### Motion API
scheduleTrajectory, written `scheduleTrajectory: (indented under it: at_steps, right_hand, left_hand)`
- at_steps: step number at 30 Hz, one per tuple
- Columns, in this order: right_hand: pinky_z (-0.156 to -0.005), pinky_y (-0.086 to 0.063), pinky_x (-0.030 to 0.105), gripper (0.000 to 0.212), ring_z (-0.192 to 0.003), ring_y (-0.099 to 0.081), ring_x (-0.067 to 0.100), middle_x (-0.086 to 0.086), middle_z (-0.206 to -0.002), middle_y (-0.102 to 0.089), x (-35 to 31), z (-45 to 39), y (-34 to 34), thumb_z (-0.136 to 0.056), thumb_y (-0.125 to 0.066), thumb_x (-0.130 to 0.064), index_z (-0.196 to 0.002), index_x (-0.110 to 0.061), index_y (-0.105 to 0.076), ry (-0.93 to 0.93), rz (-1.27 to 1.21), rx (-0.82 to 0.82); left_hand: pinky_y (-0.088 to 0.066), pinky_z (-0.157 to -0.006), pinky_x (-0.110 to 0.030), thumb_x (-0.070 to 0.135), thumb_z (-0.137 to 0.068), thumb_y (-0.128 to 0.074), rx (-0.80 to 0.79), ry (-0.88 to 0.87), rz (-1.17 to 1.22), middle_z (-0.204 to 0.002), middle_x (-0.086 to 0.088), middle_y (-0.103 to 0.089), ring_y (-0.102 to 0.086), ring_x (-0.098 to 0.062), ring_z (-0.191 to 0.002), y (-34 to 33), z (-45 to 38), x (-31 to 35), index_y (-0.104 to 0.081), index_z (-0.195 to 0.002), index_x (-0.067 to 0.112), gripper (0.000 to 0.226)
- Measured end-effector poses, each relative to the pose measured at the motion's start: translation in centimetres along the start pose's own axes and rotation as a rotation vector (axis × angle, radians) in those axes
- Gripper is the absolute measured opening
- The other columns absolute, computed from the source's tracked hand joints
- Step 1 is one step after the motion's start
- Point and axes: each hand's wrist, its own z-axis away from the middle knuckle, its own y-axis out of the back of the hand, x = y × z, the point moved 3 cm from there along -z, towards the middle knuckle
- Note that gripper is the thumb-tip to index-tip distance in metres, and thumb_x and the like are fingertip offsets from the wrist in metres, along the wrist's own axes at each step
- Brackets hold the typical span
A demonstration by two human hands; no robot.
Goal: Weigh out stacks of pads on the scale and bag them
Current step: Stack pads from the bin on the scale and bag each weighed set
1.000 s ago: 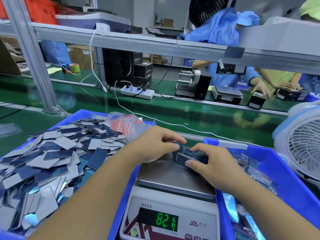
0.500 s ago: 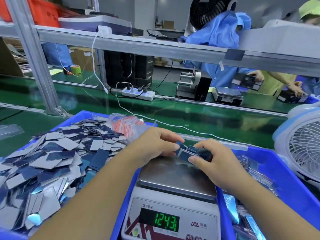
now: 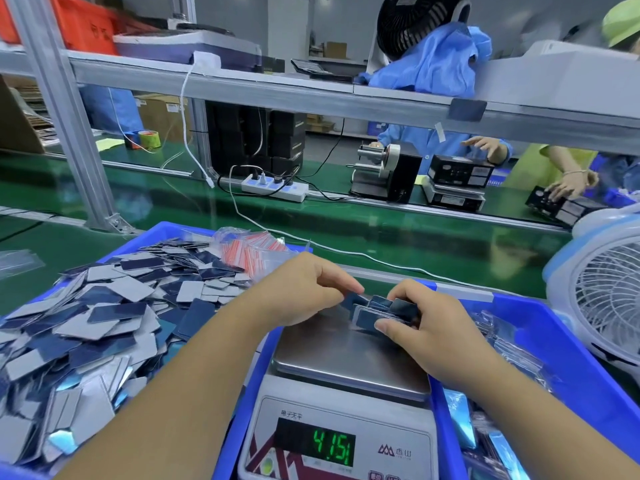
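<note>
At centre frame a stack of pads (image 3: 379, 311) is held just above the far end of the steel pan of the scale (image 3: 349, 355); whether its underside touches the pan cannot be told; the right hand (image 3: 429, 327) grips the stack, its fingers (image 3: 389, 328) curled round the near and far edges, thumb on the near face; the left hand (image 3: 304, 289) pinches the stack's left end, fingers narrow, tips meeting on a dark blue pad; the pads in the stack are slightly fanned, not squared; the scale display (image 3: 334, 446) at lower centre shows green digits reading 4151, decimal mark unclear; to the left, a blue bin (image 3: 180, 230) holds a loose heap of pads (image 3: 90, 323), grey faces and dark blue faces mixed, filling the lower left of the frame; at the far corner of that bin lies a bundle of clear bags with red strips (image 3: 252, 249); at lower right a second blue bin (image 3: 561, 341) holds filled clear bags (image 3: 498, 434); a white desk fan (image 3: 606, 292) stands at the right edge; beyond, across mid-frame, a green conveyor belt (image 3: 346, 223) carries a white power strip (image 3: 275, 187); at upper right, other persons' hands handle black boxes (image 3: 460, 171).
</note>
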Motion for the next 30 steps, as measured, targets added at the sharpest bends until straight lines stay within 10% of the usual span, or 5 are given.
scheduleTrajectory:
  at_steps: [7, 22, 30]
  right_hand:
    - [-0.066, -0.036, 0.006, 0.023, -0.085, -0.050, -0.016, -0.032, -0.087, -0.057, -0.2, -0.1, -0.8, -0.083, -0.071, -0.040, -0.099, -0.046, -0.055, 0.008, 0.105, -0.067]
    - [-0.067, -0.034, 0.005, 0.022, -0.078, -0.048, -0.016, -0.022, -0.093, -0.054, -0.4, -0.3, 0.3, -0.085, -0.069, -0.037, -0.104, -0.040, -0.059, -0.020, 0.013, -0.004]
    - [-0.057, -0.046, 0.017, 0.026, -0.055, -0.058, 0.007, -0.007, -0.063, -0.065, 0.2, -0.7, 2.3, -0.085, -0.069, -0.006, -0.072, -0.028, -0.068, -0.076, -0.150, 0.104]
  left_hand:
    - [-0.055, -0.076, -0.018, 0.001, -0.084, -0.057, -0.037, -0.076, -0.137, -0.079, 0.024, -0.073, -0.066, 0.007, -0.072, -2.0, -0.3, 0.3, -0.073, -0.076, 0.049, 0.052]
    - [-0.039, -0.056, -0.010, 0.026, -0.086, -0.072, -0.078, -0.150, -0.304, -0.067, 0.018, -0.063, -0.050, 0.001, -0.059, -2.9, -0.4, 0.5, -0.070, -0.119, 0.037, 0.035]
    - [-0.039, -0.063, -0.004, 0.033, -0.086, -0.073, -0.063, -0.118, -0.323, -0.079, 0.026, -0.065, -0.056, 0.012, -0.074, -2.9, -0.3, 0.3, -0.069, -0.120, 0.041, 0.035]
